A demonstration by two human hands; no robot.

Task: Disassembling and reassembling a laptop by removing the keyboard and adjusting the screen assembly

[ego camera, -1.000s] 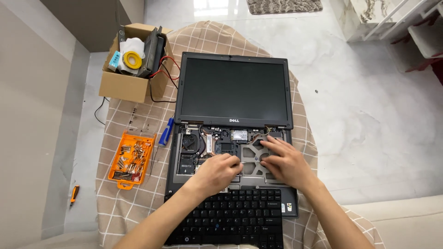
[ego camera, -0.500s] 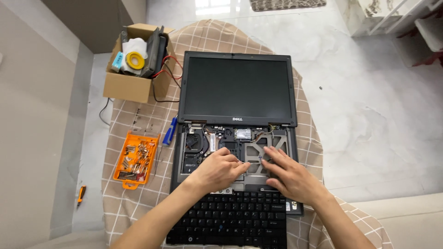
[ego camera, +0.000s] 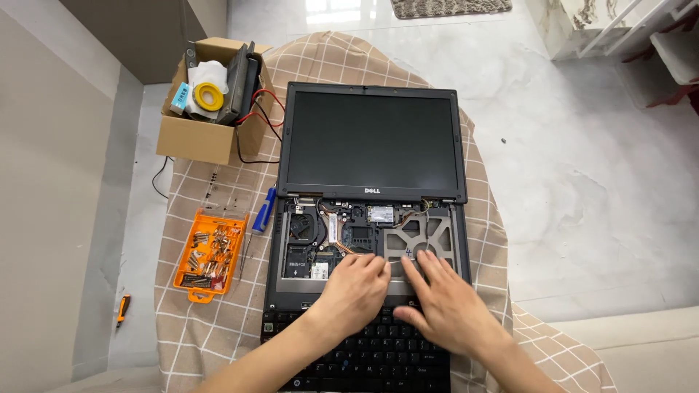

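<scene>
laptop (ego camera: 368,145) screen away, hands (ego camera: 357,291) on keyboard (ego camera: 378,356)

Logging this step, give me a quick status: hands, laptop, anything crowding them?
Left hand and right hand flat on open laptop, holding nothing. Detached keyboard under wrists. Orange screw tray off to the side.

A single head-worn camera is looking almost straight down from above the tabletop's (ego camera: 218,342) near edge. It is facing toward the far edge, sitting near enough that the forearms are entering at the bottom of the frame.
</scene>
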